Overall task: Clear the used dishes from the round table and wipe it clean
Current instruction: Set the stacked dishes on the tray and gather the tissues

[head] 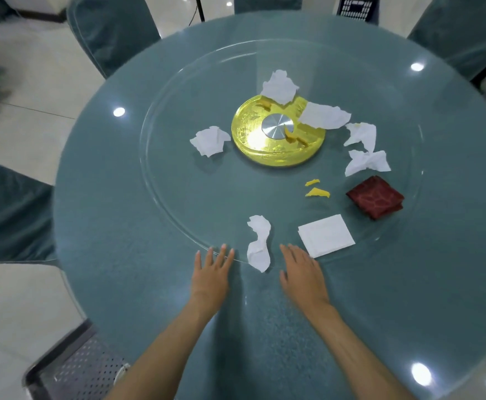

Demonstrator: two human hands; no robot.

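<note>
The round table (126,203) has a teal top with a glass turntable (178,197) over a gold hub (277,134). Several crumpled white tissues lie on the glass, one (259,243) at the near rim between my hands, another (210,140) left of the hub. A flat folded white napkin (326,235) and a folded dark red cloth (375,201) lie to the right. Yellow scraps (317,192) sit near the cloth. My left hand (211,274) and my right hand (303,274) lie flat, fingers straight, at the turntable's near edge, holding nothing.
Teal-covered chairs (112,33) ring the table at the back, left (8,212) and right. A perforated grey metal surface (83,368) sits at the lower left beside the table. A dark crate (357,8) stands on the floor beyond the far edge.
</note>
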